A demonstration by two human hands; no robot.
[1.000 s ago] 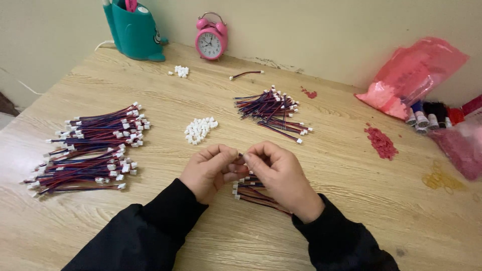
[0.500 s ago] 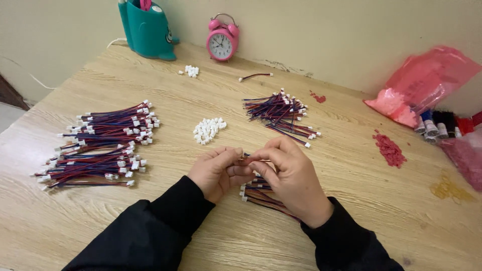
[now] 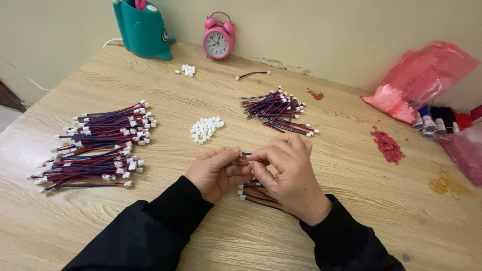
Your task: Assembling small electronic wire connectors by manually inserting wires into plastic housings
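My left hand (image 3: 217, 172) and my right hand (image 3: 288, 170) meet fingertip to fingertip over the wooden table (image 3: 321, 221), both pinching one thin red-and-blue wire lead (image 3: 246, 154) between them. The white end piece is hidden by my fingers. Under my right hand lies a small bundle of the same leads (image 3: 256, 192) with white plugs. A loose heap of small white connector housings (image 3: 205, 129) sits just beyond my left hand.
A large pile of wire leads (image 3: 98, 145) lies at the left, a smaller pile (image 3: 278, 110) at the centre back. A pink alarm clock (image 3: 219, 40), a teal holder (image 3: 142, 29), a pink bag (image 3: 427, 78) and thread spools (image 3: 442, 120) stand along the far and right edges.
My hands stay joined on the lead with only small finger movement. The view has shifted slightly, so the table contents sit a little further right in the picture.
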